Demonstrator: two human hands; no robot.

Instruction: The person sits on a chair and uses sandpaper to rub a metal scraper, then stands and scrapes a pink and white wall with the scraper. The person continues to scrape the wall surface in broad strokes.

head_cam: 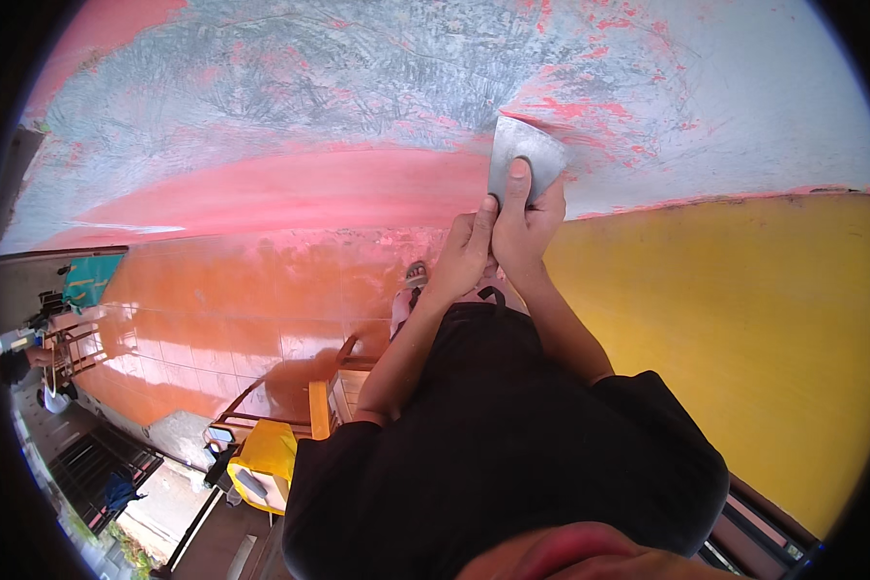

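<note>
A metal scraper blade (523, 148) is held up against a wall (377, 80) of patchy grey-blue and pink paint. My right hand (528, 214) grips the scraper, its thumb lying flat on the blade and its fingers behind. Beside it, my left hand (467, 250) is closed at the blade's lower left corner, thumb pointing up; its fingers are partly hidden. The blade's wide edge lies close to the scraped pink patches; firm contact cannot be told. Pink paint (290, 190) forms a smooth band left of the hands.
A yellow wall (725, 304) stands to the right. Orange floor tiles (210, 312) with pink dust lie at left. Near my left elbow are a wooden chair (320, 409) and a yellow bag (268, 449). Another person's arm (36, 357) shows at the far left.
</note>
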